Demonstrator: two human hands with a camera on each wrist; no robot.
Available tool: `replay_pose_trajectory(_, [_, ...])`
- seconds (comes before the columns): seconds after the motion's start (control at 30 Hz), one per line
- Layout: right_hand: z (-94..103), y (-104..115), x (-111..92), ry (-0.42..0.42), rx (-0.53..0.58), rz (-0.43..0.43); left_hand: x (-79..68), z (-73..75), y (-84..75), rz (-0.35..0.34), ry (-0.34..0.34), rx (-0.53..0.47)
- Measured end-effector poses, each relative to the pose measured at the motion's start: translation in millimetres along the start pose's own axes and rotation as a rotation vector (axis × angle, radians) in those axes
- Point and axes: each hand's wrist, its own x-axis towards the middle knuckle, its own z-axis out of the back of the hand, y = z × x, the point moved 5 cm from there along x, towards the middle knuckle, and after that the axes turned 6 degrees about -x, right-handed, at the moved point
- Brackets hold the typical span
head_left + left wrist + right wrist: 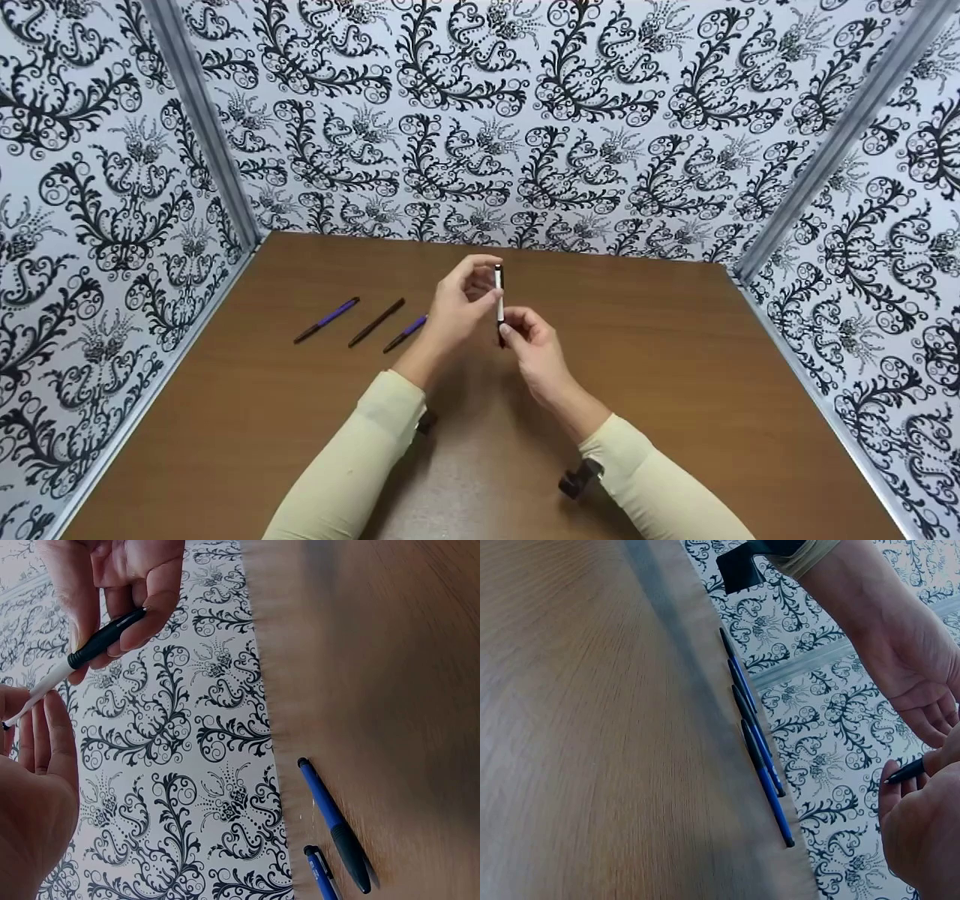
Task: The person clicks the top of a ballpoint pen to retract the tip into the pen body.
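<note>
A white-barrelled pen (499,296) with a black grip and black top end stands upright between the hands in the head view. The left hand (461,300) holds its upper part, thumb against the white barrel and index finger at the top end. Lower down, the right hand (536,349) pinches the black grip (101,643) with thumb and fingers. In the right wrist view the pen's dark tip (906,772) shows past the fingers, while the hands hide its barrel.
To the left on the brown table (637,390) lie several pens, among them a blue one with a black grip (327,320) and a dark one (376,322). Another blue pen (406,333) is partly covered by the left hand. Patterned walls (480,150) enclose the table.
</note>
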Motion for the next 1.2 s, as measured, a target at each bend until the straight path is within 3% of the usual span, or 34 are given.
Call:
replay_pose_trajectory(0.83, [3.0,2.3,-0.5,-0.023,-0.042,-0.017,-1.1,0.2,5.1,0.001,0.003,-0.006])
replay_pose_trajectory(1.2, [4.6,1.4,2.1,-0.017,-0.043,-0.008,-1.1,-3.0,6.2,-0.044,0.007,-0.012])
